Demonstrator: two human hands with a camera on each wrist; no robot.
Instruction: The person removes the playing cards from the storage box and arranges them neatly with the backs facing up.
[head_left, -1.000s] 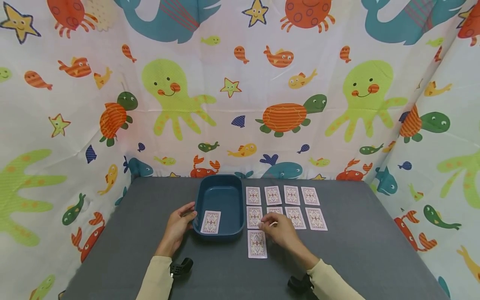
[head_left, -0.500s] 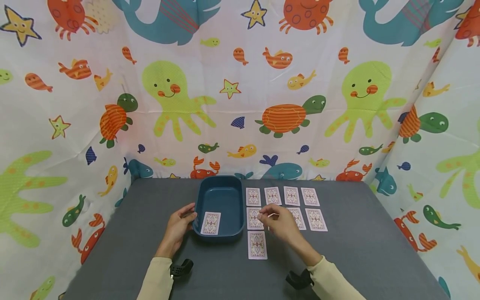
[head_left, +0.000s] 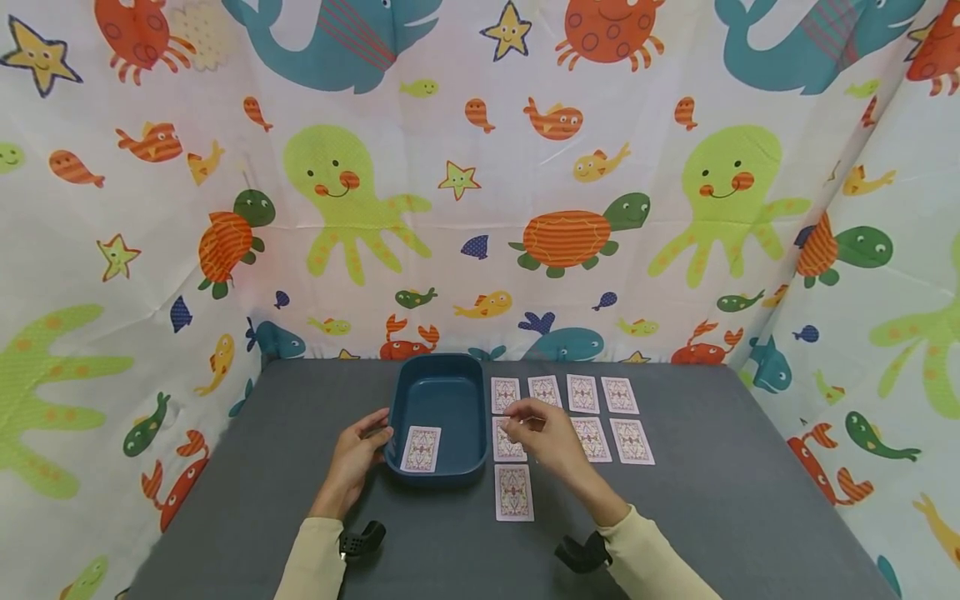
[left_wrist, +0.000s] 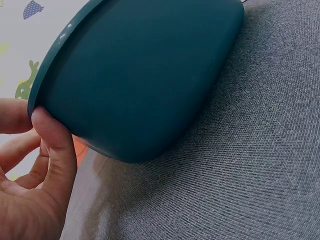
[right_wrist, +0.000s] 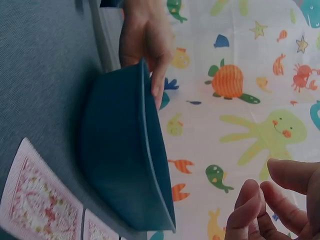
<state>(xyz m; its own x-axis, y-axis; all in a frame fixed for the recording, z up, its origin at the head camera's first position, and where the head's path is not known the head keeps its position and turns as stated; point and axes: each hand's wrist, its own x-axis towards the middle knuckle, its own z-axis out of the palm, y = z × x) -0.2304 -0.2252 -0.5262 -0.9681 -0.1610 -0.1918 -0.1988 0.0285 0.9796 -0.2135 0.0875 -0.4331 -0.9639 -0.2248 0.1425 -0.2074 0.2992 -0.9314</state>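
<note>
In the head view my left hand (head_left: 356, 458) holds the left side of a dark blue plastic tub (head_left: 478, 462). The left wrist view shows its thumb and a finger pinching the tub's rim (left_wrist: 47, 65). A single face-down playing card (head_left: 421, 450) lies inside, toward the near end. Over the card rows hovers my right hand (head_left: 553, 437), fingertips overlapping a card (head_left: 510, 440) beside the tub. Its thumb and loosely bent fingers stand apart in the right wrist view, with nothing between them. A card under this hand is hidden in the head view.
Several face-down cards lie in rows right of the tub, such as a far-right card (head_left: 619, 395) and a lone near card (head_left: 513, 493). All stand on a grey cloth-covered table (head_left: 712, 533). A printed sea-animal curtain (head_left: 420, 250) hangs behind and at both sides.
My right hand has moved left and farther from me, its fingertips passing over the card nearest the tub. The left hand and tub keep their place.
</note>
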